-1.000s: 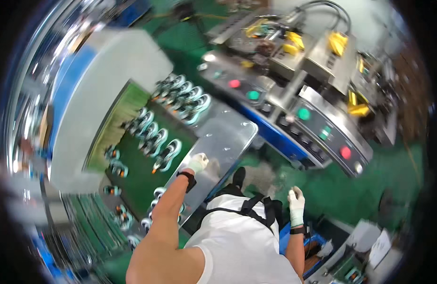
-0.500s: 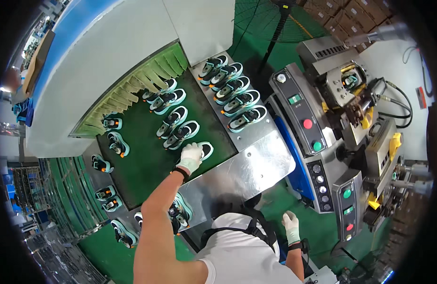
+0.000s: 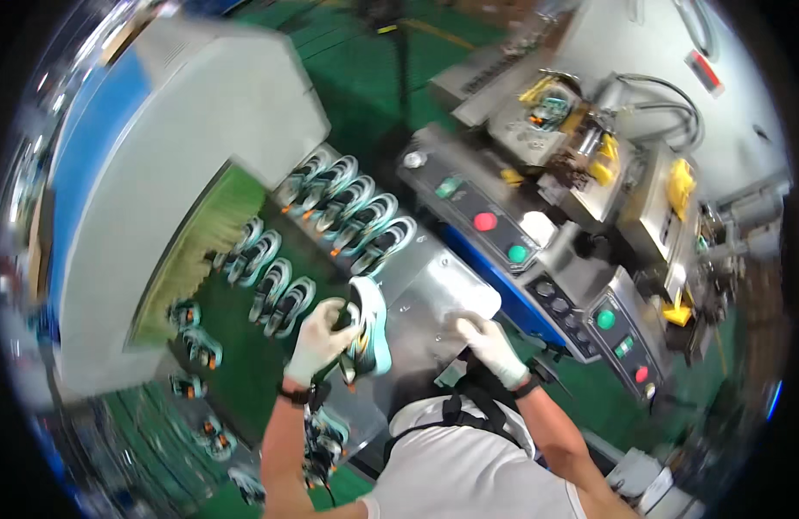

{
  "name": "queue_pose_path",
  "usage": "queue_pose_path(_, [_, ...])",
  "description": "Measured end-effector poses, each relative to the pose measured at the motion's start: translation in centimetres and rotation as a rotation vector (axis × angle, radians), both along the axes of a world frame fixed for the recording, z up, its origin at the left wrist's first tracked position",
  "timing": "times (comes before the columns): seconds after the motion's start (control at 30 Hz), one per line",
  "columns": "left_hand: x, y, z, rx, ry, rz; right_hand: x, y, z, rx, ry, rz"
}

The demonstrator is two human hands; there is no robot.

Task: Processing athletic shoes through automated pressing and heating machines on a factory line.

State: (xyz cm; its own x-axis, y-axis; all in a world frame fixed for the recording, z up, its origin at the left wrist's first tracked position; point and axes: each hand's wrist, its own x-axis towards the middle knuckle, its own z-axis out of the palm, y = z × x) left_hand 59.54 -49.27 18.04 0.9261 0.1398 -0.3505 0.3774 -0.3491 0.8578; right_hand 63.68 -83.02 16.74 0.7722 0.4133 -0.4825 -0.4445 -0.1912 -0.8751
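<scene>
Gloved in white, the left hand [image 3: 320, 339] is closed on the near-left side of a black and pale-teal shoe [image 3: 373, 333], thumb and fingers pinching the upper. That shoe stands tilted lengthwise, its pale sole turned right, just right of the left hand and between the two hands. Well apart from it on the right, the right hand [image 3: 493, 349] is open, fingers loosely bent and blurred, over the right part of a metal table [image 3: 421, 316].

At the near left stands a rack [image 3: 136, 432]. Farther off is a grey housing [image 3: 201, 112] with a green strip curtain [image 3: 183, 259] over its opening. Right of the curtain, a dark green belt [image 3: 252, 355] carries a slanting row of similar shoes [image 3: 274, 290]. Beyond the held shoe, more shoes [image 3: 356, 212] line the far end of the metal table. On the right, a machine [image 3: 538, 246] shows red and green buttons and yellow parts.
</scene>
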Motion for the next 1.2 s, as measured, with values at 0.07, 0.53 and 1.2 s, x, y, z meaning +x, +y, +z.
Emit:
queue_pose_path(0.07, [1.6,-4.2,3.3,-0.344,-0.171,0.058,0.9,0.6,-1.7,0.355,0.319,0.053])
queue_pose_path(0.53, [41.8,-30.1,9.1,0.263,-0.754,-0.707,7.4,-19.6,9.3,0.661,0.009,-0.419])
queue_pose_path(1.2, [42.1,-26.4,15.1,0.332,-0.88,-0.435,10.0,-20.0,10.7,0.714,0.008,-0.858])
